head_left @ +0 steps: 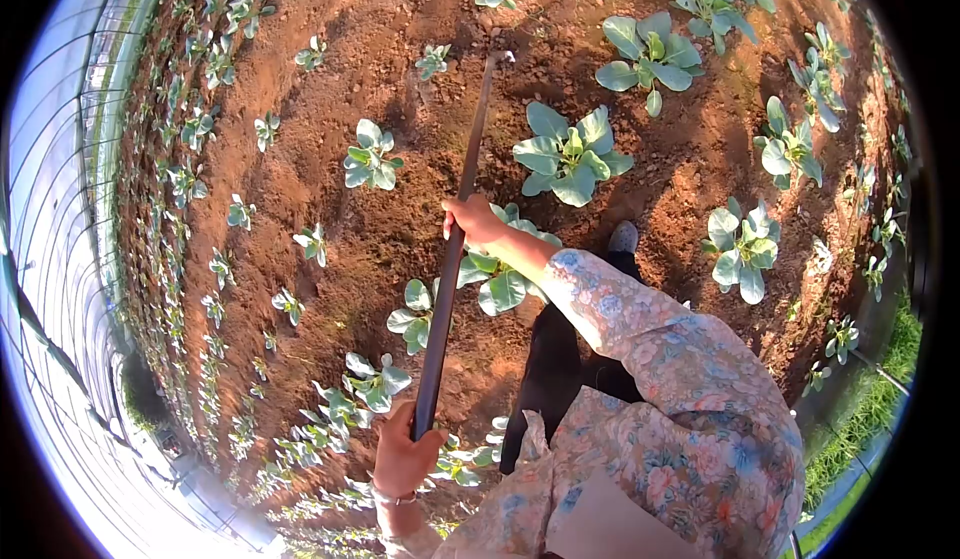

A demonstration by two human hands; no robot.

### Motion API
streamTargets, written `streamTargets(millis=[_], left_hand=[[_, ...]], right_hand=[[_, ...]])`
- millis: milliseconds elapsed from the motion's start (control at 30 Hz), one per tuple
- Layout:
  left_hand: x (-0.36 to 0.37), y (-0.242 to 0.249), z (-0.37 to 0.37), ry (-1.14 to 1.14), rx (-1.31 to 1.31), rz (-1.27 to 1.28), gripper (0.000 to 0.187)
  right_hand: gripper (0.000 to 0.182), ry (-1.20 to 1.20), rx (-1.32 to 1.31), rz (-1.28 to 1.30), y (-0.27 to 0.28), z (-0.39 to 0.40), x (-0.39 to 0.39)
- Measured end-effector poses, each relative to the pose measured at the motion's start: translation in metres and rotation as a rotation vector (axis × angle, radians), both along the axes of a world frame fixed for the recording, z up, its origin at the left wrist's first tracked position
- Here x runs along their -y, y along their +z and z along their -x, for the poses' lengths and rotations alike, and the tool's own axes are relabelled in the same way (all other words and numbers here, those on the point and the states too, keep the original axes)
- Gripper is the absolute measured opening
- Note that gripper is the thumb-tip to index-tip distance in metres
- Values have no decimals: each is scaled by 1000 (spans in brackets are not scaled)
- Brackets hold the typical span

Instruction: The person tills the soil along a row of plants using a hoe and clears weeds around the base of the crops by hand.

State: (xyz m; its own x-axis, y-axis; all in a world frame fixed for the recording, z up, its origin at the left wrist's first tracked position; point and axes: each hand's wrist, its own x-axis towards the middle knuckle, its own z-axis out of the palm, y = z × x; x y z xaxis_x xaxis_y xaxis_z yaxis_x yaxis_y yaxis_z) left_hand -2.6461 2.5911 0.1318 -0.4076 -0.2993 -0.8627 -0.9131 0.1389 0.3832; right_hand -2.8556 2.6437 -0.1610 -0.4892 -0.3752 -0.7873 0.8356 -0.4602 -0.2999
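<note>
A long dark handle (462,229) of a hoe-like tool runs up the view. Its far end, with a small shiny metal part (507,57), meets the brown soil between the plants. My right hand (475,221) is wrapped round the middle of the handle, arm stretched out in a floral sleeve. Near the handle's butt end, my left hand (405,451) grips it, with a bracelet at the wrist. A leafy green plant (505,277) grows beneath my right forearm, and another plant (415,317) sits just left of the handle. The tool's blade is mostly hidden.
Rows of cabbage-like seedlings (371,156) cover the soil, with larger plants (572,155) on the right. My shoe (623,237) stands between the rows. A curved greenhouse wall (60,259) rises at the left; grass (868,409) borders the lower right.
</note>
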Motion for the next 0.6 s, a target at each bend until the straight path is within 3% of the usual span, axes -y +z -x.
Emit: streamTargets(millis=[33, 167, 233, 367, 467, 500, 533, 600], left_hand=[[-12, -23, 11, -204, -53, 121, 19], [-35, -80, 16, -5, -96, -58, 24], [-40, -96, 26, -82, -82, -50, 27], [-54, -156, 67, -333, -267, 46, 29], [-77, -212, 110, -257, -252, -147, 27], [-85, -232, 120, -93, -202, -265, 24], [-90, -247, 126, -12, -168, -378, 24], [-96, -265, 125, 177, -93, -548, 24]], right_hand=[[20, -47, -67, 37, -38, 14, -3], [20, -124, -155, -114, -57, 49, -59], [19, -111, -159, -294, -60, 61, -88], [17, -227, -101, -372, -77, 122, -148], [20, -196, -49, -552, -112, 169, -180], [20, -90, -89, -677, -118, 178, -189], [20, 23, -312, -758, -138, 179, -196], [18, 182, -257, -888, -184, 172, -195]])
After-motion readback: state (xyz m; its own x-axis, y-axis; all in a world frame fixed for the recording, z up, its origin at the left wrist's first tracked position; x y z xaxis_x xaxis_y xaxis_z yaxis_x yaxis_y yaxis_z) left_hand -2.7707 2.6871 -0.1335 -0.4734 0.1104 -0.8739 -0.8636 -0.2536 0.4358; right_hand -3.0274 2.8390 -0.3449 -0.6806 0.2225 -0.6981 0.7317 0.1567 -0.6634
